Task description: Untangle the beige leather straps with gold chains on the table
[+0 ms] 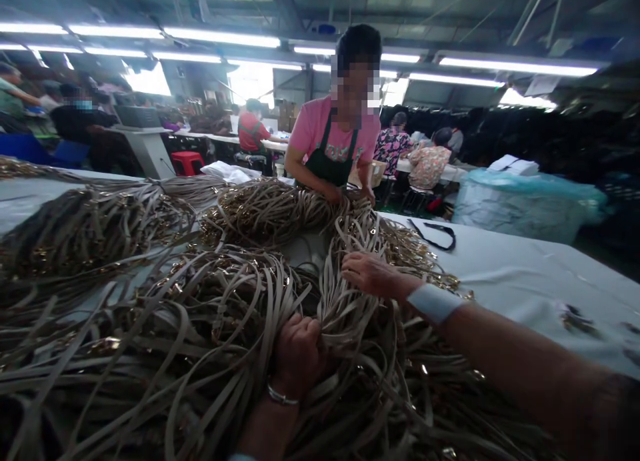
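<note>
Long, thin grey-beige straps (245,281) with gold-coloured metal fittings lie in big tangled heaps over the table. My left hand (299,351), with a bangle at the wrist, is closed in a fist around a bunch of these straps low in the middle. Farther forward and to the right, my right hand (370,274) has its fingers bent over the strap bundle (340,294) that runs between my hands; part of its grip is hidden. A pale band (435,302) circles my right forearm.
Across the table a co-worker in a pink shirt and dark apron (335,141) has both hands on the far straps. A black strap (435,237) lies on the white tabletop (520,274). Behind are a large plastic-wrapped bundle (520,207), a red stool (187,161) and several seated people.
</note>
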`<action>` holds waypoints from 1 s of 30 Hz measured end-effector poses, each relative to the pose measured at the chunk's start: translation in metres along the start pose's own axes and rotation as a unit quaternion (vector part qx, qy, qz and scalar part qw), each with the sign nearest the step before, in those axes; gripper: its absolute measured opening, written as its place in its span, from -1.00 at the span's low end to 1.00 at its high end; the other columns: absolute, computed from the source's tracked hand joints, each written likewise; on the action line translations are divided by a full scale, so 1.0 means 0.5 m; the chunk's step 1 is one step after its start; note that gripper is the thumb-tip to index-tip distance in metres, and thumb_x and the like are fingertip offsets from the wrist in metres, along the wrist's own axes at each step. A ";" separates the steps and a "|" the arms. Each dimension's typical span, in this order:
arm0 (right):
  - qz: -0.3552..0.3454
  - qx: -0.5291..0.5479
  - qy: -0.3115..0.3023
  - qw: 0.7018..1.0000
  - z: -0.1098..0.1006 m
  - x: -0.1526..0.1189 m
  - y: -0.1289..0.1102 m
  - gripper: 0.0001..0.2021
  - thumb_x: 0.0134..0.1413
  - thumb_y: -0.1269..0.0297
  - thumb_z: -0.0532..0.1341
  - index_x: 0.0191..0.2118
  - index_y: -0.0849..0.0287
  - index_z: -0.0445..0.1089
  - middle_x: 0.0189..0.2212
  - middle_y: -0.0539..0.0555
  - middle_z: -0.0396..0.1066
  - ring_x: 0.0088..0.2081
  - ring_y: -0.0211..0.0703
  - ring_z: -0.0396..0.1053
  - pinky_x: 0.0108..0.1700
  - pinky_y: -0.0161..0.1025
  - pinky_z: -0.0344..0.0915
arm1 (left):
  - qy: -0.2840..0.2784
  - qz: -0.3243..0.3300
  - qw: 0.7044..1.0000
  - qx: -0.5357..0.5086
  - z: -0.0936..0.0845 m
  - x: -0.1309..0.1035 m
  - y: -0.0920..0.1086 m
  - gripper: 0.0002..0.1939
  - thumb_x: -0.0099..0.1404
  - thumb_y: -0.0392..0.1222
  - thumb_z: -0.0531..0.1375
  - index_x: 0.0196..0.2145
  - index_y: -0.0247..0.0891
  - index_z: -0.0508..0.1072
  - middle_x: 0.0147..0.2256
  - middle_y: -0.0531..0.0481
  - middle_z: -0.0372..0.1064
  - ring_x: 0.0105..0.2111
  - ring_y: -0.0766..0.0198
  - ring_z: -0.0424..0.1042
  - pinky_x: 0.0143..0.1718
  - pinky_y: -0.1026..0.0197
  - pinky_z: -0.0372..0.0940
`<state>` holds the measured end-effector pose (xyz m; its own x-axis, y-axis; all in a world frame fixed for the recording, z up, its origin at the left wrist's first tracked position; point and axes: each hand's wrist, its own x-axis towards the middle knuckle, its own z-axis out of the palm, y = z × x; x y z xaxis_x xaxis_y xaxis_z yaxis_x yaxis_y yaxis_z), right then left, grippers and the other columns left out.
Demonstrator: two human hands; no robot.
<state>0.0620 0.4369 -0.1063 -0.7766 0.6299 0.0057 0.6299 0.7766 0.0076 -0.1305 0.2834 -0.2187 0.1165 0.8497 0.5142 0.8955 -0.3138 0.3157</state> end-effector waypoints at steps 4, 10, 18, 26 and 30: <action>-0.013 -0.039 -0.091 0.995 0.067 0.084 0.013 -0.65 0.30 0.04 0.12 -0.19 0.18 0.55 -0.19 0.22 0.55 -0.04 0.00 0.42 0.06 -0.09 0.20 | -0.011 0.004 1.000 0.005 -0.002 -0.008 -0.002 -0.84 0.25 -0.19 0.10 -0.49 -0.12 0.23 -0.49 -0.06 0.37 -0.40 0.04 0.36 -0.29 0.00 0.20; 0.031 -0.070 -0.136 0.988 0.122 0.114 0.017 -0.57 0.34 0.00 0.01 -0.07 0.12 0.55 -0.08 0.26 0.55 0.01 0.13 0.42 0.10 0.07 0.14 | -0.015 0.019 1.000 0.016 0.000 -0.004 -0.001 -0.80 0.31 -0.12 0.06 -0.48 -0.13 0.28 -0.49 -0.07 0.39 -0.41 0.05 0.36 -0.29 0.00 0.21; 0.067 -0.055 -0.073 0.994 0.089 -0.022 -0.012 -0.46 0.38 -0.02 -0.07 -0.25 0.18 0.57 -0.25 0.22 0.60 -0.14 -0.01 0.50 0.00 -0.12 0.13 | -0.002 0.042 0.999 0.005 0.000 -0.005 -0.003 -0.81 0.30 -0.10 0.08 -0.47 -0.14 0.30 -0.49 -0.07 0.39 -0.43 0.07 0.36 -0.28 0.02 0.23; 0.160 -0.008 0.044 0.986 0.138 -0.183 -0.147 -0.63 0.36 0.09 -0.01 -0.12 0.13 0.49 -0.33 0.15 0.57 -0.20 -0.03 0.47 -0.03 -0.10 0.05 | -0.007 0.047 0.999 -0.026 -0.014 -0.005 -0.005 -0.80 0.29 -0.10 0.10 -0.49 -0.13 0.31 -0.52 -0.03 0.38 -0.47 0.11 0.35 -0.36 0.05 0.19; 0.129 0.001 -0.014 0.992 0.144 -0.140 -0.107 -0.62 0.38 0.04 -0.04 -0.01 0.08 0.44 -0.32 0.12 0.57 -0.24 -0.07 0.49 -0.10 -0.15 0.09 | -0.017 0.027 0.999 -0.035 -0.004 -0.010 -0.015 -0.81 0.26 -0.14 0.12 -0.50 -0.13 0.26 -0.52 -0.02 0.36 -0.45 0.11 0.33 -0.30 0.03 0.22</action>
<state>0.0829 0.3520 -0.1789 -0.5896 0.8074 -0.0208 0.8075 0.5898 0.0078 -0.1387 0.2807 -0.2220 0.1802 0.8444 0.5045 0.8555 -0.3877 0.3433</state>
